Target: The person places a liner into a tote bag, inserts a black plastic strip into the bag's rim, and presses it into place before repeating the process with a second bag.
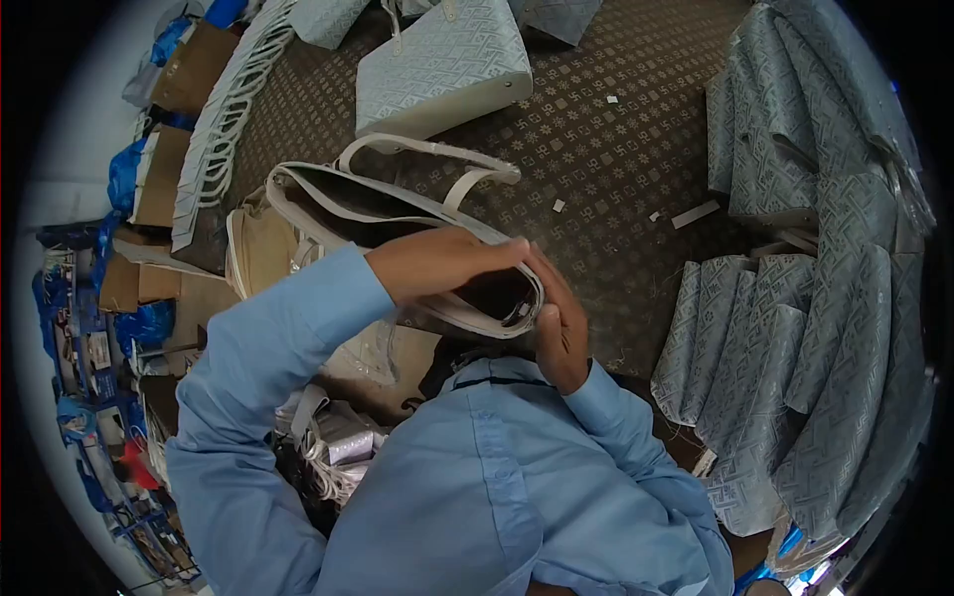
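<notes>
A pale handbag [333, 207] with a dark, gaping mouth lies tilted in front of my body. Its cream strap handle [397, 145] loops up on the far side. My left hand [447, 260] reaches across the mouth, with its fingers over the rim near the right end. At that same end my right hand [564, 333] wraps round the outside, thumb toward the near edge. The two hands meet at the bag's corner. A small metallic piece [519, 313] shows inside the mouth there. The fingertips of both hands are partly hidden.
A grey-white patterned bag [447, 74] stands on the brown patterned table [606, 169]. Stacked patterned bag pieces [785, 328] fill the right side. A row of white straps [234, 124] lines the left edge. White scraps, including a strip [695, 214], lie on the table.
</notes>
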### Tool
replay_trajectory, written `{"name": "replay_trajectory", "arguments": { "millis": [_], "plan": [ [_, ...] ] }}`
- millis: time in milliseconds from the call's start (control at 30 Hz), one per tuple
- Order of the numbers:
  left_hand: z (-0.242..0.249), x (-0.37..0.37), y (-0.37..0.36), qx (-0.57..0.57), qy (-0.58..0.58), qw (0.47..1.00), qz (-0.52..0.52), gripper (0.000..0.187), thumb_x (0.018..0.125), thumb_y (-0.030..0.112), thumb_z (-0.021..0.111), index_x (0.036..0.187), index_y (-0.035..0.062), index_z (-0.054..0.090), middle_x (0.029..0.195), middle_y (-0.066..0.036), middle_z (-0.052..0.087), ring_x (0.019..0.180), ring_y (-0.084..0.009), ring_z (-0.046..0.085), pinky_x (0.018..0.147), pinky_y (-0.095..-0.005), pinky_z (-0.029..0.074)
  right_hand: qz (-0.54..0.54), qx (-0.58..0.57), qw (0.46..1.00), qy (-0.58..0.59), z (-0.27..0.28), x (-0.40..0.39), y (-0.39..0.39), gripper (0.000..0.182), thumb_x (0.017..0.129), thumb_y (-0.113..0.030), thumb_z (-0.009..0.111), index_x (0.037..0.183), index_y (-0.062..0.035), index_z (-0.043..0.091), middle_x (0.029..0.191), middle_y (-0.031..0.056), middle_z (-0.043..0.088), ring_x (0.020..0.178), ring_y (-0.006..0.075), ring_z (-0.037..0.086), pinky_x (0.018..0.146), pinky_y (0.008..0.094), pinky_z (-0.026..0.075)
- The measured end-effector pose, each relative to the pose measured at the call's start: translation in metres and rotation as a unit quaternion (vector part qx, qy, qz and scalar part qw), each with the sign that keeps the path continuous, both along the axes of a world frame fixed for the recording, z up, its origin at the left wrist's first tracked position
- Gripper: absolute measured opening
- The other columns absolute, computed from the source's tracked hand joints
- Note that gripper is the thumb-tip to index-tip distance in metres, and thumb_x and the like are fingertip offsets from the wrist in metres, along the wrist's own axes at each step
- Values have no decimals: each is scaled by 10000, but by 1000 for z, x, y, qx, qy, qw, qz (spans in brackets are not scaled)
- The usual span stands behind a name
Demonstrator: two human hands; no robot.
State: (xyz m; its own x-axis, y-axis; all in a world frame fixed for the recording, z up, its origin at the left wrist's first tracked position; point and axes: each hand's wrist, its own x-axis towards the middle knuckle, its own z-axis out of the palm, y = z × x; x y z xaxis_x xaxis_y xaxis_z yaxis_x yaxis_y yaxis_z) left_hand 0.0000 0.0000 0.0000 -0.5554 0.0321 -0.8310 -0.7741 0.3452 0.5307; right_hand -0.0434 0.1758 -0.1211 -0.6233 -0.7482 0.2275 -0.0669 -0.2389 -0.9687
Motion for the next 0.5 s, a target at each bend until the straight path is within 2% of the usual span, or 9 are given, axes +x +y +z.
{"name": "replay_trajectory", "arguments": {
  "millis": [33, 67, 100, 167, 200, 267, 300, 367, 500],
  "plan": [
    [-5, 3, 0, 113, 22, 983, 142, 464, 873, 408, 576, 1101, 4, 591, 972, -91, 628, 852, -132, 571, 795, -287, 444, -1, 20, 1000, 7, 15, 2, 1, 610, 858, -294, 582, 1314, 56, 379, 1315, 236, 433, 1236, 328, 422, 1022, 372, 315],
    [-10, 4, 2, 221, 44, 933, 280, 385, 889, 359, 570, 1021, 0, 618, 939, -112, 634, 857, -145, 584, 772, -283, 457, -2, 40, 999, 14, 23, 2, 1, 545, 866, -198, 575, 1299, 72, 384, 1277, 257, 461, 1220, 333, 437, 1001, 365, 341],
    [-18, 3, 8, 242, 73, 930, 269, 385, 889, 359, 570, 1021, 0, 618, 939, -112, 634, 857, -145, 584, 772, -283, 457, -7, 52, 997, 49, 30, -6, 5, 545, 866, -198, 575, 1299, 72, 384, 1277, 257, 461, 1220, 333, 437, 1001, 365, 341],
    [-22, 12, 19, 296, 149, 867, 373, 297, 893, 310, 577, 954, 22, 618, 892, -78, 621, 826, -136, 577, 751, -284, 457, -33, 124, 992, 2, 38, 7, 2, 506, 874, -157, 537, 1292, 81, 381, 1237, 280, 480, 1165, 339, 486, 968, 367, 371],
    [-23, 14, 22, 293, 147, 870, 369, 297, 893, 310, 577, 954, 22, 618, 892, -78, 621, 826, -136, 577, 751, -284, 457, -38, 121, 992, -1, 39, 10, -1, 506, 874, -157, 537, 1292, 81, 381, 1237, 280, 480, 1165, 339, 486, 968, 367, 371],
    [-30, 12, 27, 322, 169, 828, 427, 248, 875, 271, 610, 938, 31, 612, 879, -63, 606, 809, -141, 572, 738, -287, 455, -64, 140, 987, -44, 37, 13, -5, 502, 863, -118, 495, 1302, 83, 359, 1217, 292, 487, 1105, 360, 524, 944, 366, 390],
    [-34, 12, 28, 326, 163, 832, 418, 248, 875, 271, 610, 938, 31, 612, 879, -63, 606, 809, -141, 572, 738, -287, 455, -76, 143, 986, -47, 37, 14, -7, 502, 863, -118, 495, 1302, 83, 359, 1217, 292, 487, 1105, 360, 524, 944, 366, 390],
    [-40, 14, 30, 355, 135, 793, 476, 220, 852, 219, 643, 931, 17, 608, 889, -67, 608, 814, -147, 573, 731, -288, 456, -68, 151, 986, -25, 39, 17, -8, 525, 834, -70, 467, 1317, 83, 331, 1202, 295, 491, 1083, 374, 529, 936, 358, 396],
    [-36, 14, 28, 364, 120, 802, 459, 194, 837, 172, 654, 914, 1, 608, 869, -74, 615, 796, -149, 575, 715, -290, 458, -62, 188, 979, -46, 53, 17, -7, 537, 819, -49, 442, 1322, 89, 312, 1193, 297, 491, 1101, 375, 511, 944, 352, 387]
  ]
}}
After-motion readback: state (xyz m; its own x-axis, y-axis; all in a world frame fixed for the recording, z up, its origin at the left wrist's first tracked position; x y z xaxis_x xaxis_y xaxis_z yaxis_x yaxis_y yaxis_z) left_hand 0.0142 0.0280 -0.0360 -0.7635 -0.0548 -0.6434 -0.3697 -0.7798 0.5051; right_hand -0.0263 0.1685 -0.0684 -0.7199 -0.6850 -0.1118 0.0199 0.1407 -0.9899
